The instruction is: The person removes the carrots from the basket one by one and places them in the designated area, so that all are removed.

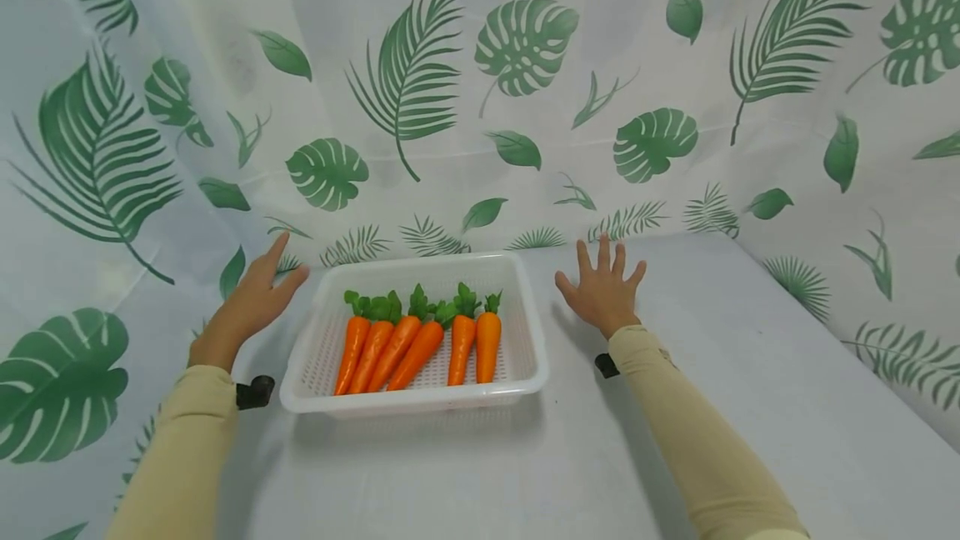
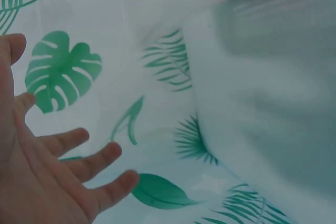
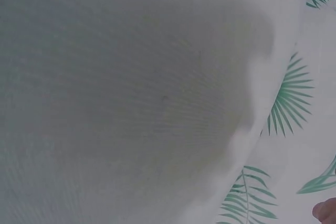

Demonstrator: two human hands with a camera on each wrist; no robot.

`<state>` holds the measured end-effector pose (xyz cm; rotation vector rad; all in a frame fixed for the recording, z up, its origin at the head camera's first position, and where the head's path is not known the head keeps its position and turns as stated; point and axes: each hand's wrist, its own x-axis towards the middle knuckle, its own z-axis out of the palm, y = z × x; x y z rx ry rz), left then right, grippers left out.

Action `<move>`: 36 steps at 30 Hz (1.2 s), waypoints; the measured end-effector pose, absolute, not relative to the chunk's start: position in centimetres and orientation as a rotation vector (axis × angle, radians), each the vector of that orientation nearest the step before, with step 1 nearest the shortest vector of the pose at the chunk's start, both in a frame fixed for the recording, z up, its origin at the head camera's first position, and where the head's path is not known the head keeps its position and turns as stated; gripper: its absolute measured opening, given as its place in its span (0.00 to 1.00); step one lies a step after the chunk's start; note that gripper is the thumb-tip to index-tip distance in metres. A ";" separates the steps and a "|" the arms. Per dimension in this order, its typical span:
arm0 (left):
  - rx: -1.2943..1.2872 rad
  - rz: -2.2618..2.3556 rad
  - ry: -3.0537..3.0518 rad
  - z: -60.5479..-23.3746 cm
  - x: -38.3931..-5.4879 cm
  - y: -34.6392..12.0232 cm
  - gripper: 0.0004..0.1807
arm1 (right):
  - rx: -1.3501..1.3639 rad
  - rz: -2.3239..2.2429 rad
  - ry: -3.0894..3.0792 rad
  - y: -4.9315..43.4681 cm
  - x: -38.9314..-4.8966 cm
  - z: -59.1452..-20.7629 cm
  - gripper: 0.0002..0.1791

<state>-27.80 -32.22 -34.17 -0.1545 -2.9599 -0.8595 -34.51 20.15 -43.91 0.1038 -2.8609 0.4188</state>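
A white plastic basket [image 1: 416,399] stands on the table, holding several orange carrots [image 1: 391,350] with green leafy tops. The carrots lie side by side, most slanting, the two on the right nearly straight. My left hand [image 1: 251,297] is raised to the left of the basket, apart from it, holding nothing. In the left wrist view its fingers [image 2: 107,190] are spread. To the basket's right, my right hand [image 1: 602,292] is held over the table with fingers spread and nothing in it. Only a fingertip [image 3: 326,211] shows at the lower right corner of the right wrist view.
The pale table [image 1: 720,340] runs back to a white curtain [image 1: 450,107] printed with green leaves, which also hangs along the left and right sides. Each wrist carries a small black device [image 1: 257,392]. The right hand casts a shadow on the table.
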 end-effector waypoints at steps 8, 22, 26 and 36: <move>-0.129 -0.976 -3.008 -35.7 -26.9 -33.6 0.49 | 0.100 0.430 -2.877 20.4 -34.3 -44.6 0.44; -0.090 -1.450 -2.781 -40.5 -25.4 -34.4 0.41 | 0.077 0.466 -2.893 21.5 -33.8 -45.4 0.43; -0.048 -1.554 -2.740 -41.8 -25.3 -34.2 0.39 | 0.071 0.472 -2.886 21.6 -33.7 -45.4 0.43; -0.019 -1.705 -2.672 -44.1 -25.3 -33.5 0.36 | 0.050 0.534 -2.911 21.7 -33.5 -45.4 0.44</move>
